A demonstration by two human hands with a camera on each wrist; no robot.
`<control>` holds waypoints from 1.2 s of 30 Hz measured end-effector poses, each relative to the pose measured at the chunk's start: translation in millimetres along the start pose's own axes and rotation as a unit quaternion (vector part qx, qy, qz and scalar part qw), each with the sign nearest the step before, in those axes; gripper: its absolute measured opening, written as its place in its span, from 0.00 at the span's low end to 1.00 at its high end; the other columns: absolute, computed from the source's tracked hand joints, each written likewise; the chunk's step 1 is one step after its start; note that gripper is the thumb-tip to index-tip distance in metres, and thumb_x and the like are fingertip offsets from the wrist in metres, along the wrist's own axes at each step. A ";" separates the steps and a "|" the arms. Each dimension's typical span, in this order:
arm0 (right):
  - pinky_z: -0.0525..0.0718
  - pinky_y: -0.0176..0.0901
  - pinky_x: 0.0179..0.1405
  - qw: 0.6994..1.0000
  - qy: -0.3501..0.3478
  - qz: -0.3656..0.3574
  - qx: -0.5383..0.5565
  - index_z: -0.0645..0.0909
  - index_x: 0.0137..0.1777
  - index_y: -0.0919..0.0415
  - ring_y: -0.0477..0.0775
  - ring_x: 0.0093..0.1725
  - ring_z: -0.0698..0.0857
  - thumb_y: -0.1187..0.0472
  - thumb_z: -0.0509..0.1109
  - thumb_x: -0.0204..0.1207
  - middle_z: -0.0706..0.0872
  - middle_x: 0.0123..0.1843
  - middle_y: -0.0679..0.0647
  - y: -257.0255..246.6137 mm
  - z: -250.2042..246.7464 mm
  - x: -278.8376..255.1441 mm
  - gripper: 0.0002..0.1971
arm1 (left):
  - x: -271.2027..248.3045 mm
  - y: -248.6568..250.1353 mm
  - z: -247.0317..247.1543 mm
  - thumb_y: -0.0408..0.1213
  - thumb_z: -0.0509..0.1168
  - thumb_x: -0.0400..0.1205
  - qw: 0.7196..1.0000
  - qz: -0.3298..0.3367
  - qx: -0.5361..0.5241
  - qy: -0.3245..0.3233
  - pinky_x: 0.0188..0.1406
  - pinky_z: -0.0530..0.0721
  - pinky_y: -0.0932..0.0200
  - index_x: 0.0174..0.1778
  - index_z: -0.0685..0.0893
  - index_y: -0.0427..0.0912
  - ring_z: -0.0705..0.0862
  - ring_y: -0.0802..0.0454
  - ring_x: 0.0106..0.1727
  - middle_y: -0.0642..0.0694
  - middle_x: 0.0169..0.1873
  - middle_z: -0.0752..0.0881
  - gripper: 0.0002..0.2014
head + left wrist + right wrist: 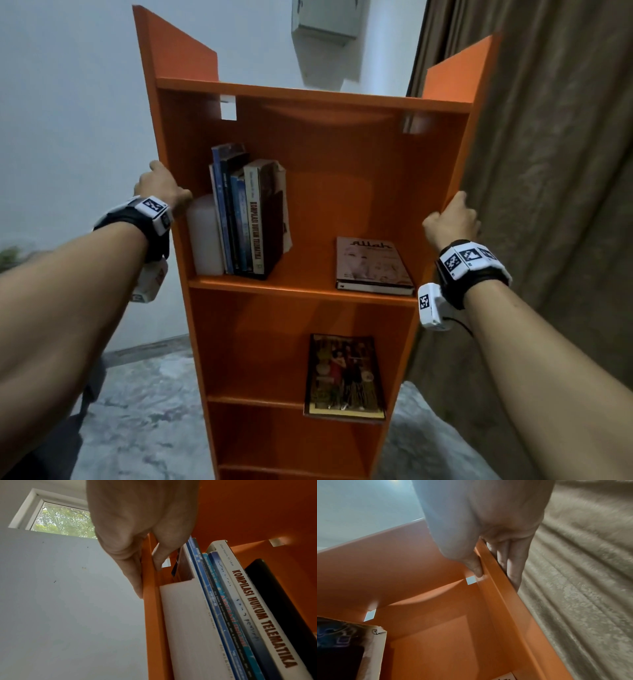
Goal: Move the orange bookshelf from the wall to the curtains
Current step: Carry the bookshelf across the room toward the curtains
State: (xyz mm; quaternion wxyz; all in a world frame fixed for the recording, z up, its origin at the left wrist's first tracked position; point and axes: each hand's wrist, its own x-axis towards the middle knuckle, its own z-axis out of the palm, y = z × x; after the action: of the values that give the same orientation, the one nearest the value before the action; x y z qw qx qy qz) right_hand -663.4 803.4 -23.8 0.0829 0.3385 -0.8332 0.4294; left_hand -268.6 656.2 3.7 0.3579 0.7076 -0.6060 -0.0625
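Orange bookshelf (318,192) stands upright on marbled floor (144,404), pale wall (68,102) on one side, brown curtains (555,205) just beside other side panel. Left hand (161,188) clamps left side panel, fingers (135,574) outside, thumb inside. Right hand (452,219) clamps right panel same way, fingers (513,563) against curtain side. Upright books (246,216) by left panel; tan book (371,263) flat on same shelf; another book (344,375) one shelf below.
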 end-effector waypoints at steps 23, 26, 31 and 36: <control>0.71 0.66 0.71 0.997 -0.068 0.025 0.016 0.66 0.75 0.65 0.72 0.75 0.71 0.61 0.69 0.78 0.71 0.77 0.67 20.5 16.2 118.8 0.27 | -62.3 67.8 31.7 0.32 0.64 0.76 0.998 0.003 0.024 0.066 0.54 0.81 0.42 0.66 0.69 0.30 0.81 0.27 0.59 0.27 0.59 0.81 0.23; 0.71 0.65 0.71 0.997 -0.066 0.021 0.019 0.67 0.74 0.65 0.72 0.75 0.71 0.61 0.69 0.78 0.72 0.76 0.68 25.2 14.4 127.6 0.26 | -73.4 76.9 34.9 0.32 0.64 0.76 0.997 0.001 0.032 0.075 0.53 0.81 0.42 0.66 0.69 0.31 0.81 0.28 0.58 0.27 0.58 0.81 0.22; 0.70 0.67 0.72 0.997 -0.068 0.018 0.023 0.67 0.74 0.65 0.72 0.75 0.70 0.62 0.68 0.77 0.71 0.76 0.68 36.7 9.0 128.0 0.26 | -91.9 82.8 33.6 0.31 0.65 0.76 0.997 -0.005 0.027 0.078 0.51 0.80 0.42 0.65 0.69 0.30 0.81 0.28 0.57 0.27 0.57 0.81 0.22; 0.72 0.66 0.70 0.998 -0.061 0.006 0.012 0.70 0.70 0.67 0.73 0.72 0.73 0.62 0.69 0.76 0.73 0.73 0.69 49.1 -5.8 112.6 0.24 | -109.2 79.5 24.2 0.32 0.67 0.75 0.997 -0.014 0.014 0.072 0.54 0.80 0.41 0.66 0.68 0.31 0.80 0.27 0.59 0.27 0.59 0.80 0.25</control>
State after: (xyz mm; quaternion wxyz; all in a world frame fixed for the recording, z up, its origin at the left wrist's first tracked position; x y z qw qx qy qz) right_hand -780.7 772.1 -4.3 0.0253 0.3603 -0.8335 0.4182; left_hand -374.0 743.7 -5.5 0.3901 0.7232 -0.5698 -0.0079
